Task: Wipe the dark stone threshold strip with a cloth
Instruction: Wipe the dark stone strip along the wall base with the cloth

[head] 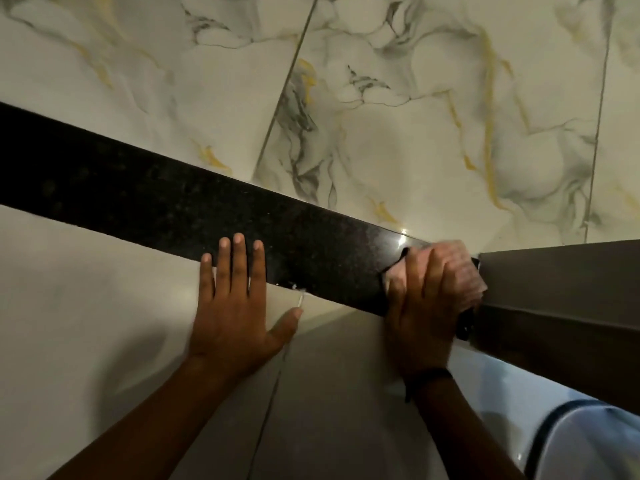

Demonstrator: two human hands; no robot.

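Note:
The dark speckled stone threshold strip (pixel 166 195) runs diagonally across the floor from upper left to lower right. At its right end my right hand (pixel 424 306) presses a pale pinkish cloth (pixel 464 271) flat onto the strip, right against a grey door frame. My left hand (pixel 235 306) lies flat with fingers spread, palm on the plain tile and fingertips resting on the near edge of the strip. A dark band sits on my right wrist.
White marble-look tiles with grey and gold veins (pixel 415 116) lie beyond the strip. Plain cream tiles (pixel 86 323) lie on the near side. A grey door frame (pixel 554 289) blocks the strip's right end. A pale sleeve (pixel 588 445) shows at the lower right.

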